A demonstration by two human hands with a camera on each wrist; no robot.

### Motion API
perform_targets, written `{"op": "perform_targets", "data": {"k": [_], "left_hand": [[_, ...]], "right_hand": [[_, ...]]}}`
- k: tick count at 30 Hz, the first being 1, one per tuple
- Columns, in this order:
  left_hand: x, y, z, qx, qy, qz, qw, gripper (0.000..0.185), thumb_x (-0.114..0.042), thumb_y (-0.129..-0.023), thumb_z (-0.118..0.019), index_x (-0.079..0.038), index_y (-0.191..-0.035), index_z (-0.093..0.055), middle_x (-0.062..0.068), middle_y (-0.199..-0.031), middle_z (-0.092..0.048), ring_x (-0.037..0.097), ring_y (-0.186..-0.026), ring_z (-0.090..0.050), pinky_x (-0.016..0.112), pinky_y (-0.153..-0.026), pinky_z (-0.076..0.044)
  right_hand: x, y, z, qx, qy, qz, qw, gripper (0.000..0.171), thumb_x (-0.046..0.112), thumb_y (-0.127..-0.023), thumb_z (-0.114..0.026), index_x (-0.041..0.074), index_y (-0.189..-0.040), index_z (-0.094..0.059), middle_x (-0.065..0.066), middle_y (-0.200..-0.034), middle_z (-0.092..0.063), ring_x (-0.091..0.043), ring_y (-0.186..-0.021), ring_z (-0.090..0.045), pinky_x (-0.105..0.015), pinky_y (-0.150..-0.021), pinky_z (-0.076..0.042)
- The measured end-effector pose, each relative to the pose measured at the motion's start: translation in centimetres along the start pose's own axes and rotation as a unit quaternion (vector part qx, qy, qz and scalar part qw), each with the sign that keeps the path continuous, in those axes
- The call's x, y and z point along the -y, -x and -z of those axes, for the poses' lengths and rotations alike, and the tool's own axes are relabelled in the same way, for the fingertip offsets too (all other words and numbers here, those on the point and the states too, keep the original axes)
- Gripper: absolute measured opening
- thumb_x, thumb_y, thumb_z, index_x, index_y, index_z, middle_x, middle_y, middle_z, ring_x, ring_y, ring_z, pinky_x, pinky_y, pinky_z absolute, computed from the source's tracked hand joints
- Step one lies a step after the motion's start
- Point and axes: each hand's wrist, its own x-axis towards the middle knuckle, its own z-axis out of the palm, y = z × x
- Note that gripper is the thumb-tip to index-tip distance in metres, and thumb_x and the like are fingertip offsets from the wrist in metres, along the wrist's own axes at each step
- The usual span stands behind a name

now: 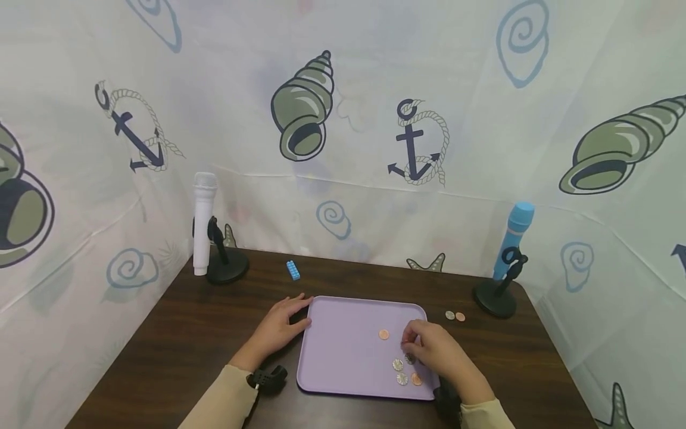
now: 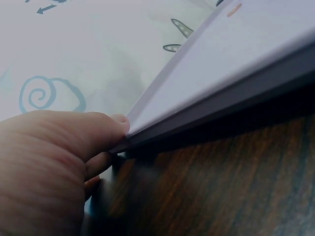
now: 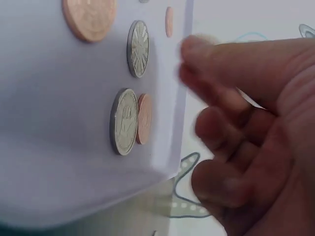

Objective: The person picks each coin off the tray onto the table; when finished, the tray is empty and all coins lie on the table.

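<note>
A lilac tray (image 1: 343,369) lies before me with several copper and silver coins on its right half. My left hand (image 1: 274,330) rests at the tray's left side, fingers fairly straight, the fingertips at the far left corner and the thumb touching the edge. Over the tray's right side is my right hand (image 1: 436,348), its fingers curled and thumb tip close to the index fingertip; I cannot tell whether a coin is between them. Below that hand lie a silver coin (image 3: 124,122) and a copper coin (image 3: 144,119) overlapping in the right wrist view. Another copper coin (image 1: 383,335) lies farther left.
On the dark wood table, a silver coin (image 1: 449,315) and a copper coin (image 1: 460,317) lie right of the tray. A blue toy brick (image 1: 292,270) is behind it. White (image 1: 202,226) and blue (image 1: 511,238) toy microphones on black stands occupy the back corners. A patterned cloth surrounds the table.
</note>
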Motion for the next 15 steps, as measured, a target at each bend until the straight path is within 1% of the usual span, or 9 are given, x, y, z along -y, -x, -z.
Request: {"op": "perform_targets", "data": {"k": [3,5,8,9,10,11,12,13,15], "left_hand": [[-0.1,-0.1,-0.1,-0.002,0.004,-0.002,1.0,0.058,-0.035,-0.103,-0.076,-0.023,-0.157,-0.061,0.013,-0.169,-0.051,0.05,-0.162,-0.034,0.073,-0.131,-0.023],[0.0,-0.1,-0.3,-0.001,0.001,-0.005,1.0,0.058,-0.035,-0.103,-0.076,-0.022,-0.157,-0.061,0.013,-0.169,-0.051,0.049,-0.162,-0.035,0.072,-0.132,-0.022],[0.2,0.1,-0.5,0.001,-0.002,-0.003,1.0,0.058,-0.036,-0.103,-0.076,-0.022,-0.158,-0.06,0.013,-0.169,-0.05,0.05,-0.162,-0.034,0.072,-0.132,-0.022],[0.2,0.2,-0.5,0.002,-0.002,-0.001,1.0,0.059,-0.036,-0.103,-0.076,-0.023,-0.158,-0.06,0.013,-0.17,-0.05,0.05,-0.162,-0.034,0.073,-0.132,-0.021],[0.3,0.3,-0.5,0.001,-0.003,0.001,1.0,0.059,-0.037,-0.103,-0.075,-0.023,-0.158,-0.06,0.013,-0.17,-0.05,0.051,-0.162,-0.034,0.074,-0.131,-0.022],[0.3,0.3,-0.4,0.0,0.0,0.005,1.0,0.058,-0.037,-0.103,-0.075,-0.024,-0.158,-0.06,0.013,-0.17,-0.05,0.051,-0.162,-0.033,0.075,-0.13,-0.022],[0.2,0.3,-0.4,-0.003,0.001,0.007,1.0,0.058,-0.037,-0.103,-0.075,-0.024,-0.158,-0.06,0.013,-0.17,-0.05,0.052,-0.162,-0.033,0.076,-0.129,-0.022],[0.2,0.3,-0.3,-0.005,0.002,0.008,1.0,0.058,-0.038,-0.103,-0.075,-0.025,-0.158,-0.061,0.013,-0.17,-0.05,0.052,-0.162,-0.033,0.077,-0.129,-0.023],[0.1,0.2,-0.1,-0.008,0.0,0.009,0.9999,0.058,-0.039,-0.103,-0.075,-0.026,-0.157,-0.061,0.012,-0.17,-0.05,0.052,-0.162,-0.034,0.078,-0.128,-0.024]], "right_hand": [[-0.9,0.4,0.6,-0.028,-0.068,0.003,0.997,0.021,0.012,-0.094,-0.086,0.027,-0.092,-0.072,0.008,-0.092,-0.067,-0.007,-0.07,-0.053,-0.023,-0.059,-0.05],[-1.9,0.9,1.3,-0.04,-0.122,0.006,0.992,0.016,0.015,-0.096,-0.085,0.027,-0.096,-0.074,0.004,-0.095,-0.07,-0.011,-0.073,-0.054,-0.023,-0.061,-0.05],[-3.8,1.8,2.7,-0.063,-0.203,0.004,0.977,0.008,0.018,-0.1,-0.08,0.019,-0.105,-0.075,0.001,-0.098,-0.072,-0.015,-0.078,-0.06,-0.024,-0.067,-0.054],[-4.5,2.1,3.1,-0.073,-0.232,0.003,0.97,0.008,0.016,-0.102,-0.078,0.016,-0.108,-0.074,0.002,-0.099,-0.072,-0.016,-0.078,-0.059,-0.025,-0.067,-0.053],[-5.3,2.3,3.4,-0.083,-0.267,0.01,0.96,0.008,0.012,-0.104,-0.075,0.011,-0.111,-0.072,0.002,-0.1,-0.07,-0.018,-0.075,-0.057,-0.028,-0.062,-0.051],[-6.2,2.6,3.7,-0.093,-0.307,0.016,0.947,0.007,0.008,-0.106,-0.071,0.008,-0.113,-0.071,0.003,-0.101,-0.069,-0.019,-0.071,-0.053,-0.03,-0.058,-0.046],[-7.0,3.0,3.9,-0.103,-0.349,0.023,0.931,0.007,0.003,-0.107,-0.067,0.005,-0.113,-0.07,0.003,-0.102,-0.069,-0.022,-0.068,-0.049,-0.034,-0.054,-0.041],[-7.9,3.3,4.0,-0.109,-0.391,0.033,0.913,0.011,-0.002,-0.108,-0.062,0.004,-0.114,-0.069,0.004,-0.102,-0.068,-0.023,-0.065,-0.042,-0.037,-0.051,-0.033],[-9.5,3.9,4.2,-0.11,-0.471,0.055,0.873,0.021,-0.009,-0.109,-0.052,0.003,-0.115,-0.068,0.003,-0.102,-0.069,-0.027,-0.062,-0.029,-0.043,-0.051,-0.022]]}}
